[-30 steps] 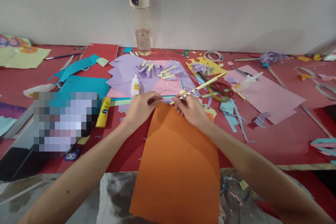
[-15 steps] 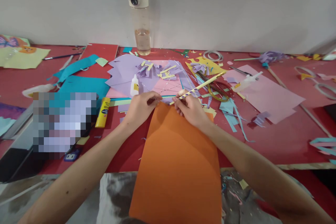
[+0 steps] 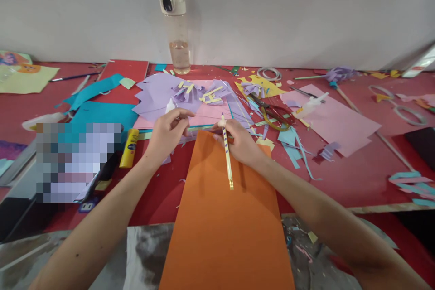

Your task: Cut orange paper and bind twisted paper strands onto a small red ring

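A large orange sheet (image 3: 231, 226) reaches from the table's front part down over its edge toward my lap. My right hand (image 3: 239, 140) is at the sheet's top edge, with a pale patterned pencil (image 3: 227, 154) between its fingers. The pencil's dark tip points away from me and its gold end lies over the orange sheet. Left of the sheet's top corner, my left hand (image 3: 171, 133) is raised with curled fingers that are apart and hold nothing visible. Purple and pink papers (image 3: 152, 95) lie just beyond both hands.
A glue stick (image 3: 129, 148) and a blurred-out device (image 3: 81, 163) are at the left. Scissors (image 3: 277, 115), paper strips (image 3: 294, 145) and a pink sheet (image 3: 350, 124) lie right. A clear bottle (image 3: 179, 45) stands by the wall.
My left hand has moved left, away from the sheet's top edge. The pencil in my right hand has swung round, from pointing its gold end up and right to pointing it toward me.
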Demonstrator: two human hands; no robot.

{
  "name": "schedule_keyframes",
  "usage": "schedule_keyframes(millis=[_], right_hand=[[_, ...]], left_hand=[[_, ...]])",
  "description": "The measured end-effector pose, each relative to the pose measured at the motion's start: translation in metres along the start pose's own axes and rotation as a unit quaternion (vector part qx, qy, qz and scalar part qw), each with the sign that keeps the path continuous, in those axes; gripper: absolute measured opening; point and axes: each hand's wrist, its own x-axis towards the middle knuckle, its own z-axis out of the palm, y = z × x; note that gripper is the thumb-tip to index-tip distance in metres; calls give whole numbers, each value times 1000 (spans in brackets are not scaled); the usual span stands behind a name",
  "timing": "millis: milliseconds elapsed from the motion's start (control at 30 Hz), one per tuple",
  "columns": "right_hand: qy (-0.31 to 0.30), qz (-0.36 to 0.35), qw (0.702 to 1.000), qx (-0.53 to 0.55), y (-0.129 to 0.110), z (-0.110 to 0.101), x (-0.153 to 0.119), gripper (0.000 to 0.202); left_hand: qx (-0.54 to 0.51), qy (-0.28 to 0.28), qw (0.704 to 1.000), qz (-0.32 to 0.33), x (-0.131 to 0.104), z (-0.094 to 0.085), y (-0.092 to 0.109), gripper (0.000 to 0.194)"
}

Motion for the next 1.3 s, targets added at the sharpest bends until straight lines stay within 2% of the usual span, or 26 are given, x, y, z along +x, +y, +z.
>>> schedule_keyframes(millis=[133,267,333,433,567,867,1033,1100,1200,1300], right_hand=[[-24,8,1000,7,5,2,-1,20],[-23,17,1000,4,7,2,-2,20],[-21,17,1000,5,6,2,-2,18],[-17,15,1000,1,3,1,-1,17],[-10,29,999,-7,-1,1,0,16],[3,77,994,79,1,2,-1,19],[5,79,992,96,2,1,-1,20],[11,77,992,96,2,0,-1,17],[17,88,989,117,4,1,-2,16],[24,94,987,129,5,2,-2,18]], left_hand=[[81,-25,996,5,3,-6,-1,27],[152,-1,985,85,2,-7,-1,24],[143,-24,984,103,2,-5,-1,21],[113,-103,984,94,0,0,-5,34],[168,-166,967,97,-2,5,-10,64],[190,-184,960,91,-2,5,-13,53],[190,-196,958,89,-2,2,-10,48],[196,-203,955,93,-3,0,-9,51],[206,-226,946,107,-4,-2,-8,66],[179,-248,948,91,-5,-3,-8,73]])
